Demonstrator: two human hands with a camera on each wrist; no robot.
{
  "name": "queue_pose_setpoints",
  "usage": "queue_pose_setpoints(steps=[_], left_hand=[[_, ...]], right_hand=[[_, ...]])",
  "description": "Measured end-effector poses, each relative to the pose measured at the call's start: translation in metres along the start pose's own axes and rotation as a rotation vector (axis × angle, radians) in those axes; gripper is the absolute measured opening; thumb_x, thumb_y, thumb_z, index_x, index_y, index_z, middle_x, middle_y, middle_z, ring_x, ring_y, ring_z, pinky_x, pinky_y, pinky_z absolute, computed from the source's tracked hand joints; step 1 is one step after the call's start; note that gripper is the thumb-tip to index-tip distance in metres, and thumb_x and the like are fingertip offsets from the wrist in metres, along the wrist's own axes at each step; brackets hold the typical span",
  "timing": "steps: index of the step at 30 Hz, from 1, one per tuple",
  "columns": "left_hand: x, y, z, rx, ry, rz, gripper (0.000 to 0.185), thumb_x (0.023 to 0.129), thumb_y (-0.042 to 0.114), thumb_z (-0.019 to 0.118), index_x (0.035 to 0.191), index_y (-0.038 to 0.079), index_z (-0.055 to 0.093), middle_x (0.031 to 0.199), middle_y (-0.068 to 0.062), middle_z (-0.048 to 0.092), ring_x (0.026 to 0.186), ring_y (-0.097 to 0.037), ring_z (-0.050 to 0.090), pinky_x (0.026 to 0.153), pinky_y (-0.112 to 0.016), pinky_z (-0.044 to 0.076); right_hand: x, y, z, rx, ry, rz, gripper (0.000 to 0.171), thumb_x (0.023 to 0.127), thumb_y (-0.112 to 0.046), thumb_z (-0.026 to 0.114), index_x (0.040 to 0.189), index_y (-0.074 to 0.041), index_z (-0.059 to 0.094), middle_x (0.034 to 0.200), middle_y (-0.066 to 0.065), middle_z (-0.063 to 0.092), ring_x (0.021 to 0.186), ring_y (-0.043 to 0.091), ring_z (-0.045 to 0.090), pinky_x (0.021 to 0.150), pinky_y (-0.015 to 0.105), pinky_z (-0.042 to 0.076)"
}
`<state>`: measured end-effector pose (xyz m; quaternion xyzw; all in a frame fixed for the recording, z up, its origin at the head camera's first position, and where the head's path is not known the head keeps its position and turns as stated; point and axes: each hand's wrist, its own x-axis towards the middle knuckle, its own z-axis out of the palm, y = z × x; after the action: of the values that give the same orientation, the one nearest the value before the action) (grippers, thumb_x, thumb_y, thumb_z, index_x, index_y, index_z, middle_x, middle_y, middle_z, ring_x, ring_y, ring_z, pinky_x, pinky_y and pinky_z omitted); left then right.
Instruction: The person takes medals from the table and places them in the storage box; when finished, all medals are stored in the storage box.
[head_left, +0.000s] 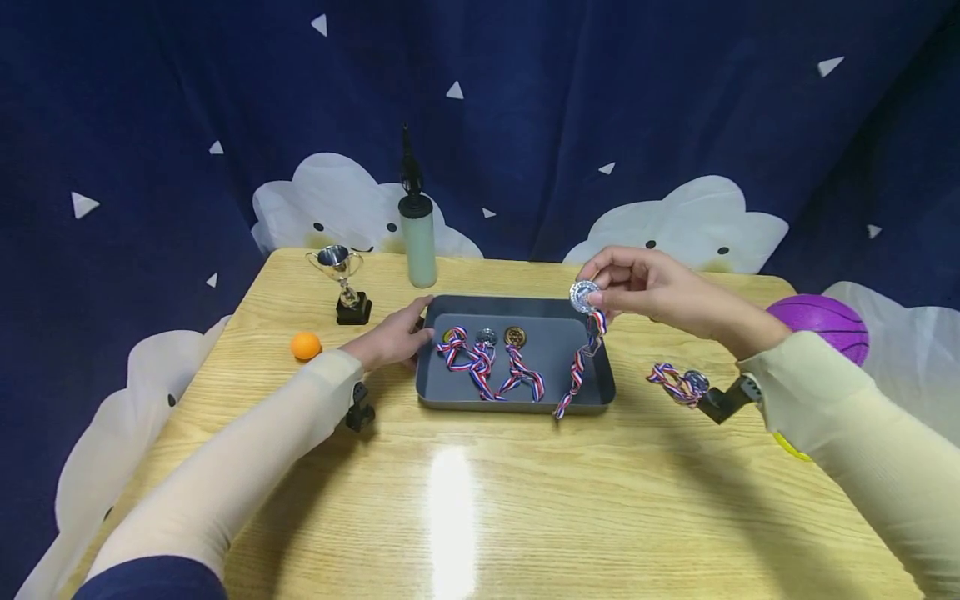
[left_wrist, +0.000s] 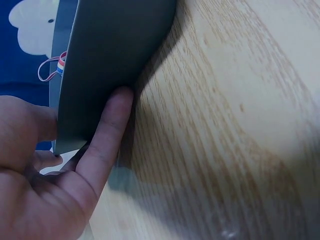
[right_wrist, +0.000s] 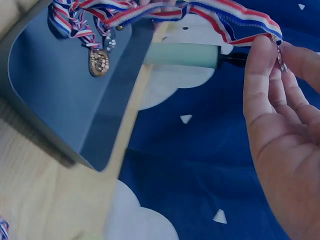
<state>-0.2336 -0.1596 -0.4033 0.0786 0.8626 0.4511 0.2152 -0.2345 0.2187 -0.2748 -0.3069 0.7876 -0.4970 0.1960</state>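
Between the thumb and fingers of my right hand (head_left: 652, 292) is a silver medal (head_left: 584, 297), held above the right end of a dark grey tray (head_left: 450, 395). Its red, white and blue ribbon (right_wrist: 235, 15) hangs down over the tray. My left hand (head_left: 390, 337) grips the tray's left wall. In the left wrist view, a finger (left_wrist: 102, 137) lies along the outer side and the thumb reaches over the rim. Inside the tray lie a bronze-coloured medal (head_left: 515, 337), a silver medal (head_left: 487, 337) and a gold-coloured medal (head_left: 453, 335), with tangled ribbons.
Another ribboned medal (head_left: 696, 382) lies on the table (head_left: 570, 500) right of the tray, partly near my wrist camera. A purple ball (head_left: 821, 327) is at the right edge. Left and behind are an orange ball (head_left: 305, 346), a trophy cup (head_left: 345, 279) and a green hand pump (head_left: 418, 242).
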Motion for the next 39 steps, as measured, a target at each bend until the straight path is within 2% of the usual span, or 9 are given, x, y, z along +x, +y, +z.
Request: queue_pose_setpoints(steps=[6,9,12,23,31,34,39], left_hand=[[0.002,0.001,0.001,0.009,-0.001,-0.003,0.067,0.114,0.011,0.041,0.17,0.011,0.004,0.151,-0.035,0.046,0.116,-0.046,0.07,0.075,-0.042,0.071],[0.003,0.002,0.001,0.005,-0.003,-0.004,0.067,0.114,0.012,0.041,0.17,0.012,0.004,0.152,-0.035,0.046,0.116,-0.045,0.07,0.075,-0.041,0.071],[0.003,0.002,0.002,0.003,-0.006,-0.007,0.067,0.114,0.012,0.041,0.17,0.011,0.004,0.152,-0.035,0.046,0.115,-0.044,0.071,0.075,-0.041,0.071],[0.003,0.0,0.001,-0.002,-0.007,0.007,0.067,0.114,0.01,0.04,0.17,0.009,0.003,0.15,-0.036,0.047,0.112,-0.046,0.071,0.075,-0.043,0.071],[0.002,-0.002,0.0,-0.004,-0.006,0.009,0.068,0.113,0.01,0.041,0.17,0.009,0.003,0.15,-0.037,0.047,0.112,-0.045,0.071,0.073,-0.041,0.071],[0.001,-0.002,0.0,-0.005,-0.004,0.007,0.068,0.113,0.011,0.041,0.17,0.01,0.003,0.151,-0.036,0.046,0.113,-0.046,0.071,0.074,-0.041,0.071],[0.0,-0.001,0.0,0.001,-0.002,0.006,0.068,0.114,0.011,0.041,0.17,0.01,0.003,0.152,-0.036,0.046,0.114,-0.045,0.071,0.074,-0.042,0.071]], right_hand=[[0.022,0.01,0.005,0.016,0.081,0.08,0.024,0.101,-0.005,0.068,0.124,-0.001,0.061,0.096,-0.001,0.072,0.083,0.011,0.068,0.078,0.029,0.067],[0.028,0.007,0.002,0.03,0.138,0.076,0.024,0.103,-0.005,0.065,0.126,0.0,0.06,0.097,-0.001,0.073,0.083,0.011,0.069,0.077,0.027,0.067],[0.031,0.004,0.0,0.043,0.158,0.068,0.024,0.104,-0.006,0.065,0.126,0.0,0.059,0.097,-0.001,0.074,0.082,0.012,0.07,0.075,0.025,0.066],[0.032,0.02,0.008,0.086,0.104,0.101,0.022,0.102,-0.002,0.065,0.124,-0.002,0.061,0.098,-0.001,0.074,0.085,0.011,0.07,0.079,0.032,0.068],[0.03,0.016,0.01,0.117,0.084,0.088,0.021,0.103,-0.005,0.065,0.124,-0.004,0.062,0.099,-0.002,0.075,0.086,0.01,0.07,0.078,0.027,0.067],[0.032,0.024,0.014,0.101,0.079,0.129,0.024,0.103,-0.004,0.064,0.126,-0.001,0.059,0.098,-0.002,0.073,0.085,0.009,0.069,0.079,0.026,0.067],[0.041,0.051,0.026,0.049,0.052,0.245,0.028,0.102,0.001,0.063,0.128,0.009,0.054,0.096,0.0,0.07,0.083,0.007,0.069,0.08,0.025,0.068]])
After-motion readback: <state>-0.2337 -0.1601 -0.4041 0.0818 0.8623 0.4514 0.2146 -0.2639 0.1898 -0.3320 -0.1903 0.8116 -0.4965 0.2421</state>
